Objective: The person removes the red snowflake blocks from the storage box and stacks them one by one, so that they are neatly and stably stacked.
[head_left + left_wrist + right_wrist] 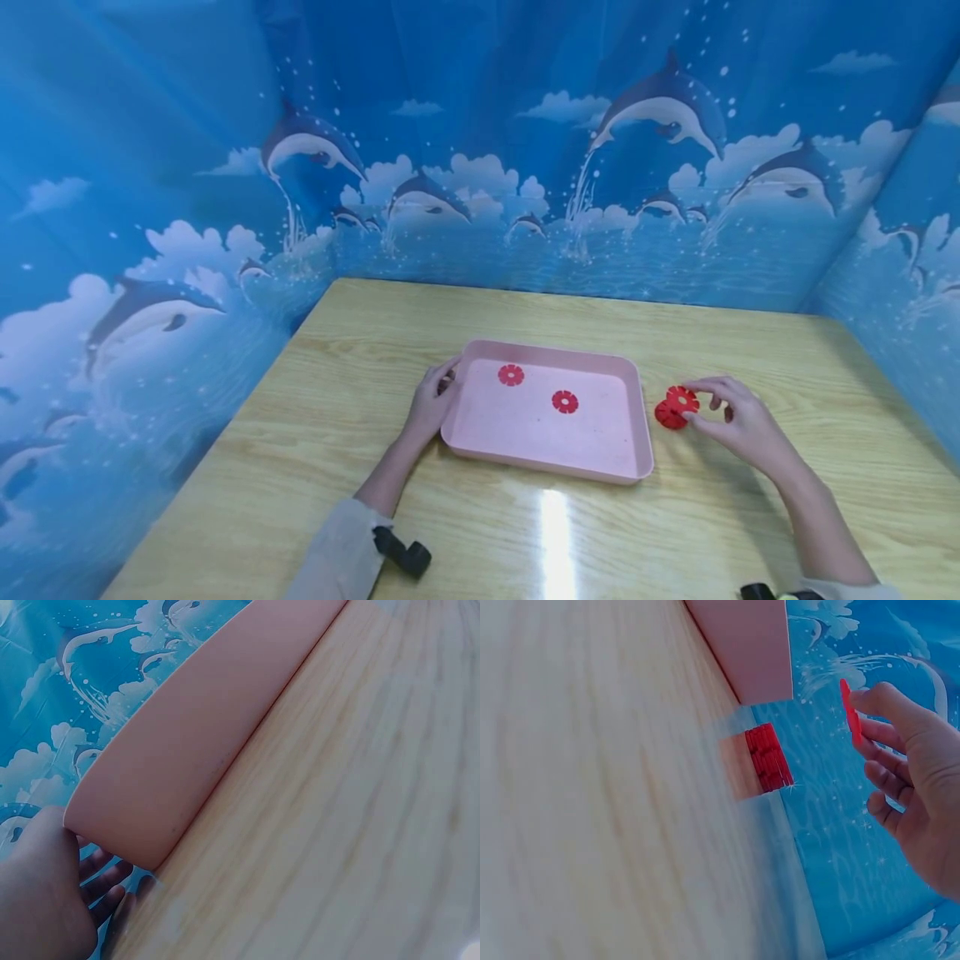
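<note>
A shallow pink tray (pixel 543 467) lies on the table, with two red notched discs inside: one disc (pixel 511 375) towards the back left and another disc (pixel 565 402) near the middle. My left hand (pixel 432 400) holds the tray's left side; in the left wrist view its fingers (pixel 101 885) lie against the outside by the corner. To the right of the tray, my right hand (pixel 738 421) pinches a red flower-shaped disc (pixel 850 712) between thumb and fingers. Just beyond and below that disc, a short stack of red discs (pixel 768 759) stands on the table beside the tray.
The wood-grain table (pixel 360 350) carries the tray and the stack. A blue curtain (pixel 480 200) printed with dolphins rises behind it and at both sides. Black wrist devices (pixel 402 552) are strapped at the sleeves.
</note>
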Tool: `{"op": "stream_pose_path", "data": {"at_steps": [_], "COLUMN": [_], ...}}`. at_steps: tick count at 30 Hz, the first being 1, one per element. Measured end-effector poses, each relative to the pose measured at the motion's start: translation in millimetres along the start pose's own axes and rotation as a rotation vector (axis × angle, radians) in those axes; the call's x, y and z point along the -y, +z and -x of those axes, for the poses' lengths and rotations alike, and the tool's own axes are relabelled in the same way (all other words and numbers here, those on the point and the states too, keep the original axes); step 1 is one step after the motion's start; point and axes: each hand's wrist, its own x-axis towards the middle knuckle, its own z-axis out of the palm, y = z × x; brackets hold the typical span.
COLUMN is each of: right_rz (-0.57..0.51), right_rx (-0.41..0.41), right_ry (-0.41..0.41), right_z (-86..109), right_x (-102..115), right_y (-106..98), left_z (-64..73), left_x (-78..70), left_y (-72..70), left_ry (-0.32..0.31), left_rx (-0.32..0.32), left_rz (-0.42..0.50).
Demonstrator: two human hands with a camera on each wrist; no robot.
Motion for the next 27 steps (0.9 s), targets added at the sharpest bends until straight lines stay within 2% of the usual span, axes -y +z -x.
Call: {"op": "stream_pose_path", "data": {"at_steps": [13, 27], "right_rz": [0.002, 0.005], "right_rx": [-0.004, 0.041], "right_ry": [-0.043, 0.023], "right_z": [5.6, 1.0], "right_x": [-22, -29], "right_y": [8, 17], "left_z": [0.6, 0.4], "left_x": [0.4, 3.1], "left_y": [0.5, -0.1], "left_ry": [0.000, 0.034], "left_rx": [0.002, -0.006], "left_rz": [0.005, 0.017]}}
